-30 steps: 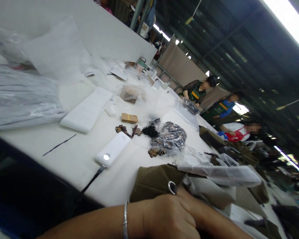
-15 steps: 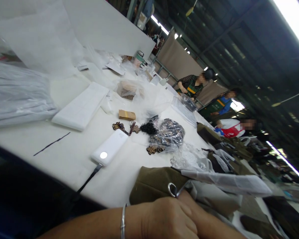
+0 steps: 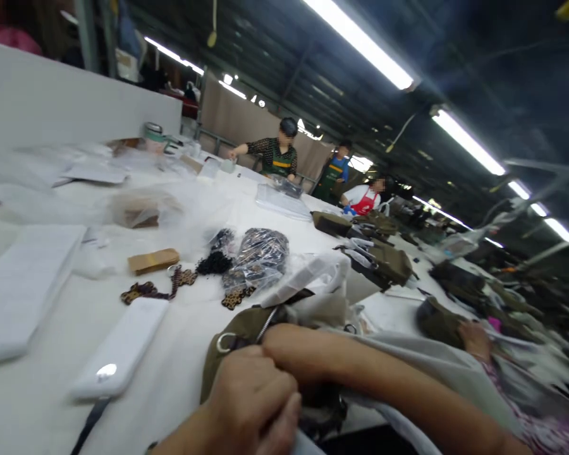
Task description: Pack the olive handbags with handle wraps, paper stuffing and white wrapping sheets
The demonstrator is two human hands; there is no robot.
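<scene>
My left hand [image 3: 251,392] is closed in a fist on the edge of an olive green bag [image 3: 213,354], just below a silver ring [image 3: 225,343] at the end of its zip [image 3: 267,320]. From the lower right, my right forearm [image 3: 351,360] crosses over the bag. Its wrist bends down behind my left hand at the bag's mouth, so my right hand and its fingers are hidden. White lining and wrapping [image 3: 327,278] stand up around the opening.
On the white table lie a white power bank [image 3: 123,347] with a black cable, leopard-print charms [image 3: 142,292], brown cards [image 3: 153,260], black bits [image 3: 214,263] and a plastic bag of charms [image 3: 263,253]. At right, another person's hand [image 3: 477,338] touches an olive bag. Co-workers stand farther back.
My view has levelled and swung right, bringing another person's hand into sight. The bag's mouth now shows more, with my right forearm stretched across it. My left hand still grips the edge.
</scene>
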